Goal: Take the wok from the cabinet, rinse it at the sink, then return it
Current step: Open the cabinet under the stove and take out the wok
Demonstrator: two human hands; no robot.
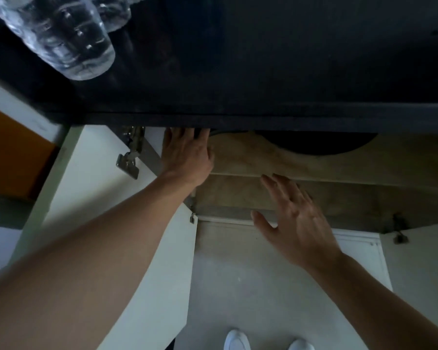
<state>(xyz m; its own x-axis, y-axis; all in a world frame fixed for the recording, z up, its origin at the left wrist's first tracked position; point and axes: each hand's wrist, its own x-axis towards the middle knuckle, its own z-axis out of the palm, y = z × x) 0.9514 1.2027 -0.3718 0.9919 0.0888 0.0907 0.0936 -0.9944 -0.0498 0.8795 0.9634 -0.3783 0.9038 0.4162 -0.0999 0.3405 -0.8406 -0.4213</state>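
Observation:
I look straight down past the dark countertop (263, 72) into an open lower cabinet. The wok (316, 145) shows as a dark round shape on the upper wooden shelf (250, 157), mostly hidden under the counter edge. My left hand (187, 155) reaches onto that shelf at its left end, fingertips tucked under the counter edge near a thin dark piece; whether it grips anything is hidden. My right hand (296, 221) hovers spread, fingers apart, in front of the lower shelf, holding nothing.
The white cabinet door (94, 198) stands swung open on the left, its metal hinge (129, 157) showing. Clear plastic bottles (66, 34) lie on the counter at top left. My white shoes (238, 342) stand on the pale floor below.

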